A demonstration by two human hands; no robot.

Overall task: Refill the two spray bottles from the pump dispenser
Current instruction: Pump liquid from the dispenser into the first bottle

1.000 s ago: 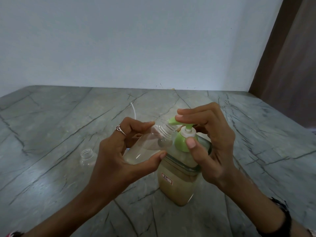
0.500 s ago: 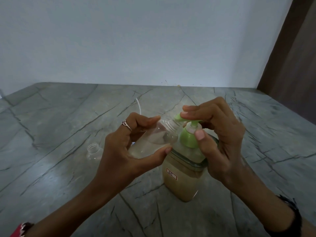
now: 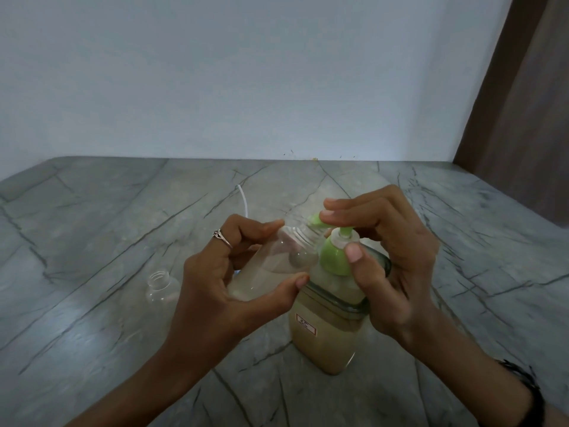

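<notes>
the square clear pump dispenser (image 3: 331, 337) with tan liquid and a green pump head (image 3: 334, 257) stands upright on the grey veined stone table (image 3: 92, 235). the left hand (image 3: 215, 288) is curled round a small clear plastic spray bottle (image 3: 271, 263) – thumb below, fingers over the top – holding it tilted just left of the dispenser, its open threaded neck right at the green nozzle tip. pale liquid lies in the lower part of this bottle. a silver ring (image 3: 222, 237) sits on one finger of that hand. the right hand (image 3: 397, 263) grips the pump head: fingers curled over the nozzle top, thumb against the green collar. a second clear spray bottle (image 3: 161, 286), uncapped, stands on the table well left of the dispenser. a thin white tube (image 3: 244, 200) shows beyond the left hand – its lower end is hidden. a dark wristband (image 3: 529, 392) is on the right wrist.
</notes>
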